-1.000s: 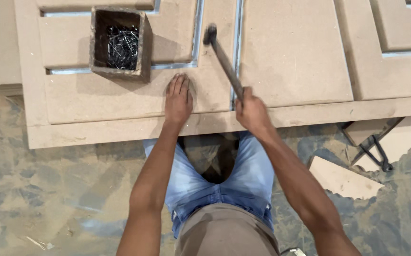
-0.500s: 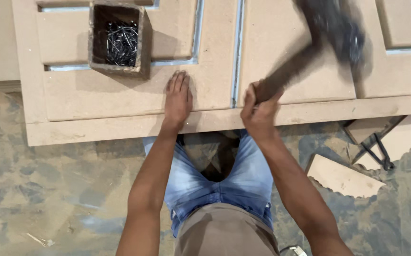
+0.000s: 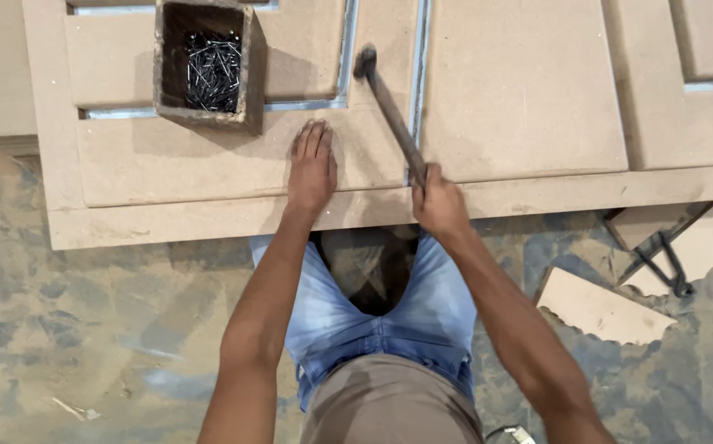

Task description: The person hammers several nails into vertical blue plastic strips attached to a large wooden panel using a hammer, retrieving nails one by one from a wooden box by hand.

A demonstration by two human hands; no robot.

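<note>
Down near the front edge of the fibreboard panel [image 3: 208, 160], the right hand [image 3: 437, 207] is closed around the lower end of the hammer [image 3: 389, 111], whose dark head rests on the board between two narrow grooves, well in from the edge. That hammer looks top-heavy, with a stiff, slim handle (probably steel), so a hold low on the shaft, as shown, likely gives the most swing, while a hold nearer the head would give finer control. The left hand [image 3: 311, 168] lies open and flat, palm down, pressing the panel just left of the hammer. Behind it, toward the panel's far left corner, stands a square box of nails [image 3: 207, 70]. Off the panel's right front corner, an offcut [image 3: 599, 308] and a pair of pincers [image 3: 661, 259] lie on the dusty floor [image 3: 85, 329].
</note>
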